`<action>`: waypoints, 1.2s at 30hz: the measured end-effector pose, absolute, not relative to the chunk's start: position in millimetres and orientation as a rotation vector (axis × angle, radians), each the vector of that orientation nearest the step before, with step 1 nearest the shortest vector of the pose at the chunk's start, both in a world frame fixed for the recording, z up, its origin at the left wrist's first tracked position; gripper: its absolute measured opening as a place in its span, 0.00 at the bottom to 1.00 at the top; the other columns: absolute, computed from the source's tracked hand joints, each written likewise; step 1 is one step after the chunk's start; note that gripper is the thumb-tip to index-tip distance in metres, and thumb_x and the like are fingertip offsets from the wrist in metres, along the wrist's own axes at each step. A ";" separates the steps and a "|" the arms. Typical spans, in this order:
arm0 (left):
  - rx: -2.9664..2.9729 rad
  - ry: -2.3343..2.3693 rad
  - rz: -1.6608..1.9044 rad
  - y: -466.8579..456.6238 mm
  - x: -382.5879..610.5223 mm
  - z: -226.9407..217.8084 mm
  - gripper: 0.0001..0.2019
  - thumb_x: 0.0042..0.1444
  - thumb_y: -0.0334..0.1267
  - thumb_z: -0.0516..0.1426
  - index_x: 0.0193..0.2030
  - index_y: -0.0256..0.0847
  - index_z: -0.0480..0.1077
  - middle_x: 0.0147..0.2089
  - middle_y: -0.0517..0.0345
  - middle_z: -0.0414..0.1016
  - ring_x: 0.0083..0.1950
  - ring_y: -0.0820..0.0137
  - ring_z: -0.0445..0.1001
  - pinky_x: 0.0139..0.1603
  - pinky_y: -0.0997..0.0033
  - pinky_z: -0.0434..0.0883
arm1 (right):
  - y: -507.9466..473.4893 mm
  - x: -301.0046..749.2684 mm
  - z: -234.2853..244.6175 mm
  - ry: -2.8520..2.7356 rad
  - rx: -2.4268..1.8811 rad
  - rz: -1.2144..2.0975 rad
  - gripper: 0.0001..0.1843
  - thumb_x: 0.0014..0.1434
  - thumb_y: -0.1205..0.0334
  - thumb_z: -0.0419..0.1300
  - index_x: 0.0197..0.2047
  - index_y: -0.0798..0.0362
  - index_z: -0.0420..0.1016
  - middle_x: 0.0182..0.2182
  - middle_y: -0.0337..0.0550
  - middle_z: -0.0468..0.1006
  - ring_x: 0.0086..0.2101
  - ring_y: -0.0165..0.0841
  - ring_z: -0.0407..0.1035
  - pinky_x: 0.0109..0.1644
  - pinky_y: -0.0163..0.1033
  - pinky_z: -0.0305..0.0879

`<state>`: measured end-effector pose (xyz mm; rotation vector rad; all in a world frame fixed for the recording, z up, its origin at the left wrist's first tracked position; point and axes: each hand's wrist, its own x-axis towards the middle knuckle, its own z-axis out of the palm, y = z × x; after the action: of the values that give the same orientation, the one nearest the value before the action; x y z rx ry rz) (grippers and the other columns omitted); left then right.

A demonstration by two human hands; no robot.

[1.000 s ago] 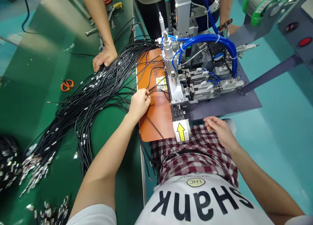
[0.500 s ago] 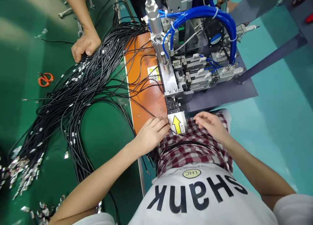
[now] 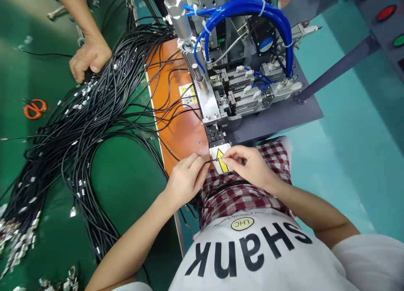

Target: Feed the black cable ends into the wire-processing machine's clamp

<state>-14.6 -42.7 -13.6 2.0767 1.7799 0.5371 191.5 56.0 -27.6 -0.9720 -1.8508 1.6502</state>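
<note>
My left hand is closed around a thin black cable at the front edge of the orange plate. The cable's stripped end points right, across a white label with a yellow arrow. At that end my right hand pinches the fine wire tip between thumb and fingers. Just beyond both hands sits the small black feed block of a machine with metal slides. Several other black cables run over the orange plate toward the machine.
A large bundle of black cables spreads over the green table. Another person's hand rests on the bundle. Orange-handled scissors lie at the left. Blue air hoses arch above the machine; a grey post stands right.
My right hand has moved left and now pinches the wire end held out by my left hand. The whole view has shifted, so the bench and machine appear farther left.
</note>
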 end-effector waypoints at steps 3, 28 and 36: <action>2.024 1.759 0.579 -32.7 -5.7 -10.5 0.09 0.66 0.37 0.53 0.52 0.42 0.67 0.46 0.50 0.76 0.45 0.62 0.75 0.47 0.61 0.72 | 58.6 190.5 -24.9 -1.842 -0.943 1.623 0.07 0.64 0.58 0.62 0.37 0.52 0.78 0.30 0.39 0.78 0.28 0.29 0.68 0.33 0.36 0.64; 1.326 1.591 1.055 -11.4 5.7 -17.3 0.08 0.62 0.39 0.61 0.45 0.40 0.78 0.34 0.56 0.81 0.33 0.72 0.78 0.35 0.74 0.74 | 73.9 186.0 -42.9 -1.382 -0.947 2.076 0.13 0.53 0.53 0.72 0.35 0.53 0.79 0.31 0.39 0.80 0.28 0.28 0.71 0.32 0.34 0.67; 1.066 1.453 1.152 -9.6 7.5 -15.6 0.12 0.60 0.42 0.63 0.48 0.41 0.77 0.36 0.55 0.79 0.29 0.74 0.74 0.29 0.74 0.73 | 71.0 182.7 -40.6 -1.521 -0.893 1.955 0.11 0.59 0.53 0.67 0.36 0.52 0.78 0.31 0.39 0.78 0.26 0.28 0.67 0.31 0.35 0.66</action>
<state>7.5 -9.6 -15.6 1.0664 1.4534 1.1517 182.7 71.0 -40.6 -0.8934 -1.5206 1.9551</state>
